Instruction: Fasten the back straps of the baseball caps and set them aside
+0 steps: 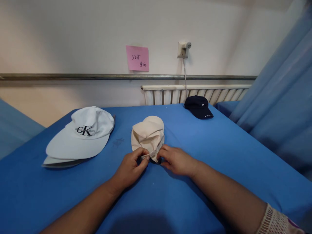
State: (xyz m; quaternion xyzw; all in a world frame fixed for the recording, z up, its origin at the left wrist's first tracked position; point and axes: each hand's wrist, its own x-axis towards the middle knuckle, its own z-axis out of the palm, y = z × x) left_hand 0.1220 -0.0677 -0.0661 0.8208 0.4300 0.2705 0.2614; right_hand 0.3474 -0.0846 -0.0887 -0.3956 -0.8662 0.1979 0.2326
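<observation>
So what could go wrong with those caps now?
The beige fabric cap has a dented, wrinkled crown, so it might crease while the left hand and right hand pinch its edge. The dark navy cap sits near the blue cloth-covered table's far right corner; a bump could knock it off.

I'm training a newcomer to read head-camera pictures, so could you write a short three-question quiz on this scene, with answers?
1. Open question: What colour is the held cap, pinched at its near edge by the left hand and the right hand?
2. True or false: The dark cap lies near the far edge of the blue surface.
3. Multiple choice: What shows just under the brim of the white cap?
A) a spoon
B) a second brim
C) a glove

Key: 1. Beige. 2. True. 3. B.
</observation>
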